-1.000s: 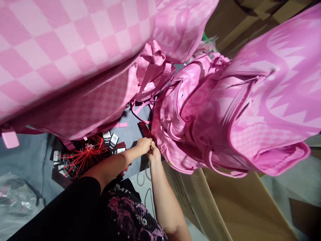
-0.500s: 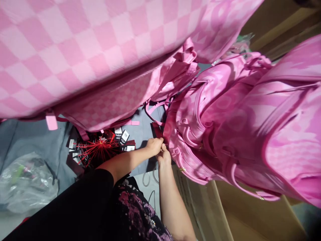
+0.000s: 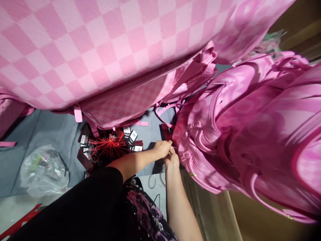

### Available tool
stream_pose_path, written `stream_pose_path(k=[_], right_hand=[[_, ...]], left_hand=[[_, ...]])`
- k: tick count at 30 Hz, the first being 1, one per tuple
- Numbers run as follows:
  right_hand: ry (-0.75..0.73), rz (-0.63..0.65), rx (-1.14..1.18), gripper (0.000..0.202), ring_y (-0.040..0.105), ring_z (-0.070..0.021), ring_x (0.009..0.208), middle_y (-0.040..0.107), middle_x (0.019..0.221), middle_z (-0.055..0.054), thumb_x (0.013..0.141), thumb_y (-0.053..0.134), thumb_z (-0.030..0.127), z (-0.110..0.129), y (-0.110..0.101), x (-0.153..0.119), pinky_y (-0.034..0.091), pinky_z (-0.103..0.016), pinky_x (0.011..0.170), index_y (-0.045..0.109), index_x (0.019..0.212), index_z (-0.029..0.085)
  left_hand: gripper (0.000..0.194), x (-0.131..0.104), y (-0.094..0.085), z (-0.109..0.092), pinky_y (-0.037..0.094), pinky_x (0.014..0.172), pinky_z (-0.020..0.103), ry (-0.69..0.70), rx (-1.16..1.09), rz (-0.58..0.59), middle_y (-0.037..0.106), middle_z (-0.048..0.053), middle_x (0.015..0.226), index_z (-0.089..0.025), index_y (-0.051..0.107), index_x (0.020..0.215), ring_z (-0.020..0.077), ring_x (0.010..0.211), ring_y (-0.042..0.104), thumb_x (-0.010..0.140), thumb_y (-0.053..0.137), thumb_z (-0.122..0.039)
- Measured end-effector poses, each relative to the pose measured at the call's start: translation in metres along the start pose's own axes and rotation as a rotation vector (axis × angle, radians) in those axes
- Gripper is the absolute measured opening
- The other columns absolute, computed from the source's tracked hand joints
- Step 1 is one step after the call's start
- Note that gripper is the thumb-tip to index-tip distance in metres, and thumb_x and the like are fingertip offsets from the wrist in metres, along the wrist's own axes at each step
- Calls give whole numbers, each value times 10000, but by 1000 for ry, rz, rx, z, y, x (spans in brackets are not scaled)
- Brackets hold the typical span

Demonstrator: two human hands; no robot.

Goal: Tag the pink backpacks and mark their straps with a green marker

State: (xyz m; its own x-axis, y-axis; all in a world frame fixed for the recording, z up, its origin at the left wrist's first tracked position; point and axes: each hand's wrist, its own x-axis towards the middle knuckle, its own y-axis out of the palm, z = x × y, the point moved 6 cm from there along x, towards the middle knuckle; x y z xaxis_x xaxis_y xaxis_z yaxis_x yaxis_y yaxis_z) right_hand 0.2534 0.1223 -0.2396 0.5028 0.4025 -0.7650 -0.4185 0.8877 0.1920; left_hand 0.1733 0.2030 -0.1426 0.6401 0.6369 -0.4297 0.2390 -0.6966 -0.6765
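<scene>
My left hand (image 3: 162, 149) and my right hand (image 3: 172, 158) meet at the lower left edge of the pink bags (image 3: 198, 134). The fingers of both are pinched together on something too small to make out. Just above them a dark red tag (image 3: 166, 132) lies against the bag. To the left, a bundle of black tags with red strings (image 3: 110, 143) is fanned out on the grey cloth (image 3: 72, 129). A large pink checkered bag (image 3: 112, 43) fills the upper part of the view.
A clear plastic bag (image 3: 45, 170) lies on the cloth at left. Open cardboard boxes (image 3: 213, 204) stand below the pink bags at right. Another pink bag (image 3: 12, 112) shows at the left edge. Red strips (image 3: 22, 222) lie at bottom left.
The view has shifted left, so most things appear farther right. Both hands stay together at the bag's edge, with their fingers still closed.
</scene>
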Motion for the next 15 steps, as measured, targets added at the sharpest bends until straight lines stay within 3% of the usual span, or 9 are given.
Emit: stream_pose_path(k=[5,10,13,15], right_hand=[[-6,-30,-19,126,602,-94,639,595,723,34,931,562,155,1,1,-3,532,-230,610,560,807,136],[-67,-48,-82,162,575,-77,619,564,699,47,946,535,146,10,6,-7,514,-212,615,535,784,140],[-110,-35,-191,139,568,-93,589,563,672,49,920,526,174,13,6,-14,497,-229,577,525,781,162],[-177,-30,-288,120,546,-103,555,549,640,53,885,549,221,12,5,-28,455,-227,533,523,777,175]], left_hand=[[242,-2,0,-1,527,809,351,20,-10,32,726,98,971,-141,667,1036,234,936,692,946,503,-294],[254,-1,-1,-4,525,802,364,-8,-28,0,719,141,1006,-131,630,1102,263,944,693,951,487,-276],[273,-7,-11,-6,523,824,324,52,-66,-7,701,102,1123,-176,617,1179,230,987,684,928,535,-244],[387,-24,-27,-1,514,866,280,106,-106,-35,648,55,1267,-234,564,1295,194,1061,659,908,578,-238]])
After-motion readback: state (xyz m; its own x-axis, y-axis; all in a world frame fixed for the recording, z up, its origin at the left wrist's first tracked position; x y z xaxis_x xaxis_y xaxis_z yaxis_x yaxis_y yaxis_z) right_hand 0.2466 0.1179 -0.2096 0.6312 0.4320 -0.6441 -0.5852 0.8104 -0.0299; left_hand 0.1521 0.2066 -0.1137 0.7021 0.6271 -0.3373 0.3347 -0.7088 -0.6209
